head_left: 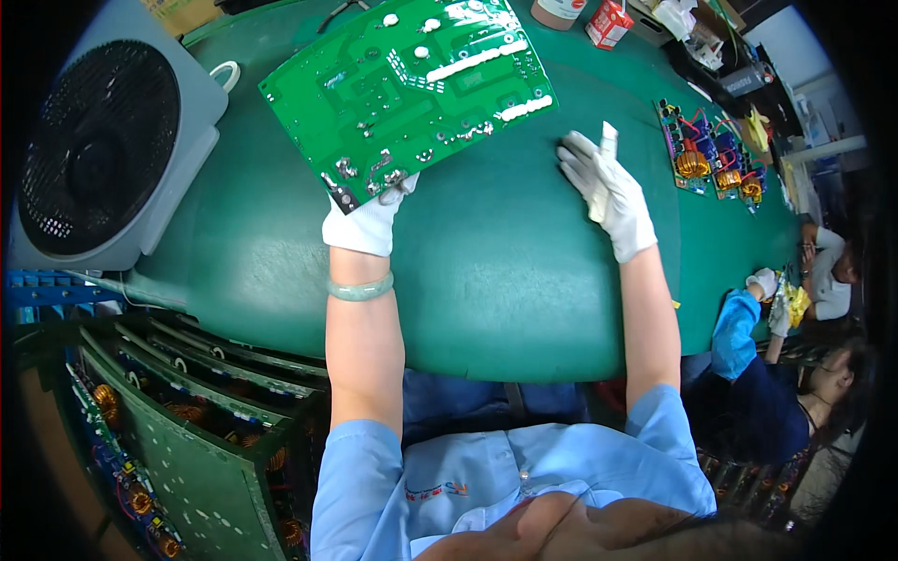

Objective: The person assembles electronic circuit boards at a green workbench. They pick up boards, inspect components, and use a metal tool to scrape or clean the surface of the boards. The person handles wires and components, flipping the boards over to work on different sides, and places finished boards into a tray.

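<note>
A large green circuit board [374,98] is held up over the green table mat, its soldered underside facing me. My left hand [369,220], in a white glove, grips the board at its near left corner; most of the fingers are hidden behind it. To the right of the board, my right hand [603,187] is in a white glove too. It hovers over or rests on the mat, fingers stretched out, with nothing in it. A gap separates it from the board.
A grey fan [98,145] stands on the left. Several circuit boards with copper coils [697,164] lie at the right. At the back are a bottle [558,11] and a red carton [609,24]. A green rack [206,486] holds boards at lower left. Co-workers sit at right.
</note>
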A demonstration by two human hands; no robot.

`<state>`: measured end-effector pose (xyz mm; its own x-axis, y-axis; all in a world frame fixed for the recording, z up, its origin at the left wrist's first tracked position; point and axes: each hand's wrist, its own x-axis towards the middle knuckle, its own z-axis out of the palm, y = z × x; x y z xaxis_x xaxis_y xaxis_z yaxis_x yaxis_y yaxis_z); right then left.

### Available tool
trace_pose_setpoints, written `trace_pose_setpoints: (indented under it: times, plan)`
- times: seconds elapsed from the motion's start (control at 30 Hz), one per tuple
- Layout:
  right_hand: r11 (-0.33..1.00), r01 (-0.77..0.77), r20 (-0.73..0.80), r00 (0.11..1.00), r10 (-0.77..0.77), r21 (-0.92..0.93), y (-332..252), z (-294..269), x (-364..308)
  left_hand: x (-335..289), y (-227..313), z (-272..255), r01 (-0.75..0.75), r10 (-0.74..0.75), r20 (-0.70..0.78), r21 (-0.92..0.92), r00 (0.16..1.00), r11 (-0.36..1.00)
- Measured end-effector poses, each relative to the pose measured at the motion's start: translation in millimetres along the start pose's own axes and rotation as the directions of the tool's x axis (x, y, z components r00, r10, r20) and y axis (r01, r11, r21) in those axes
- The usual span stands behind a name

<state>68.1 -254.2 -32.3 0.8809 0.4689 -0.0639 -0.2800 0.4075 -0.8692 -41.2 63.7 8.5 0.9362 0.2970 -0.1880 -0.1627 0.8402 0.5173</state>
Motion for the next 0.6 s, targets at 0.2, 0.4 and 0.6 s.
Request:
trace_pose_setpoints:
  times: [0.2, 0.4, 0.6]
  plan:
    - [0.959, -0.233, 0.152, 0.966, 0.210, 0.162, 35.1, 67.2, 26.8, 20.0, -4.0, -34.5, 0.095, -0.073, 0.123, -0.184, 0.990, 0.978]
    - [0.613, -0.782, 0.294, 0.564, 0.772, -0.108, 46.2, 103.9, -63.2, 19.6, -0.7, -38.4, 0.035, -0.015, 0.225, -0.081, 0.974, 0.996]
    - [0.630, -0.515, 0.530, 0.347, 0.774, -0.582, 38.1, 76.4, -180.2, 15.1, 1.0, -22.4, 0.016, -0.010, 0.078, -0.073, 0.997, 0.997]
